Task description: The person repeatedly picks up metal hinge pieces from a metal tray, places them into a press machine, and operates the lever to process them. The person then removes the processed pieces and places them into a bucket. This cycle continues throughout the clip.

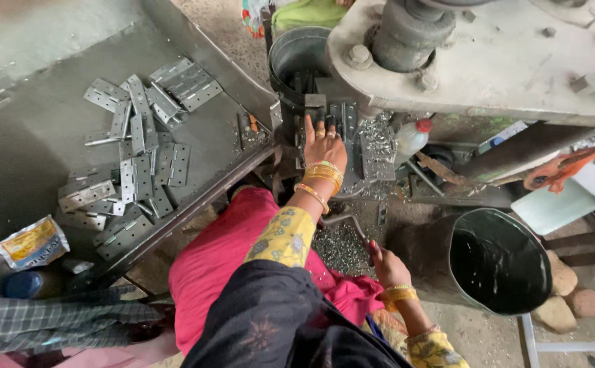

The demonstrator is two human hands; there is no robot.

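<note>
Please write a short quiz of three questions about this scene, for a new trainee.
1. True or false: the left hand rests on the press bed.
2. What does the right hand grip? A) bent metal handle B) plastic bottle C) dark bucket
3. What lies piled on the grey tray?

Key: 1 true; 2 A; 3 metal hinge plates.

The left hand [324, 144] covers the part it presses, so I cannot tell what lies under its fingers. The right hand [386, 264] hides the lever [342, 219] end. The top edge cuts off the press [488, 54].
</note>
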